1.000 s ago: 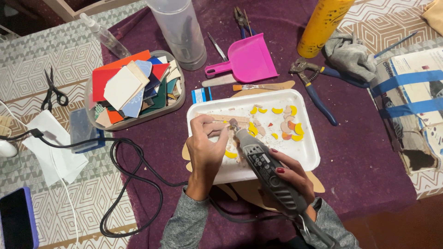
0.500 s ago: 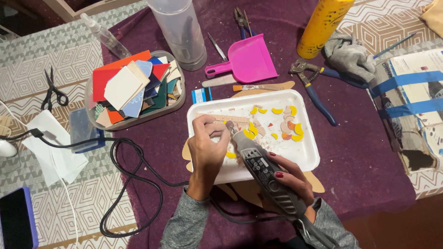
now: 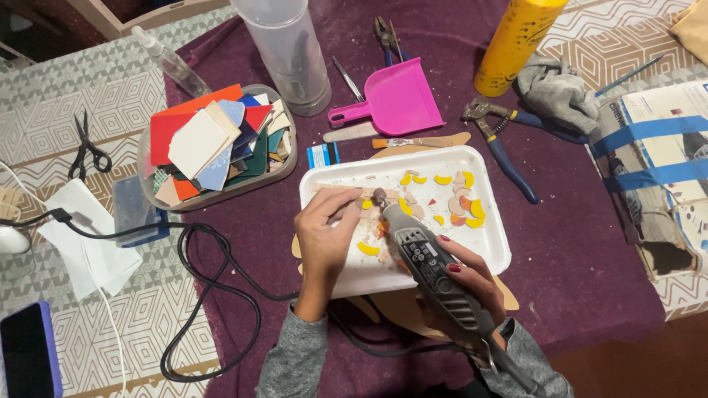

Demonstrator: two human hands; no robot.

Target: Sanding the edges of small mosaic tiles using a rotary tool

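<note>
Purple cloth (image 3: 575,243) | one white tray (image 3: 495,250) | right hand (image 3: 464,276) clamps one rotary tool (image 3: 424,258) | left hand (image 3: 324,236) pinches one tile piece (image 3: 360,204)

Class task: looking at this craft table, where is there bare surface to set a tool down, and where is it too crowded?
Bare purple cloth lies right of the white foam tray, below the blue-handled pliers. Patterned tablecloth is open below the black cable. Crowded: the stretch between the pink plastic dustpan and the grey tray of coloured tile pieces, and the foam tray itself.
</note>
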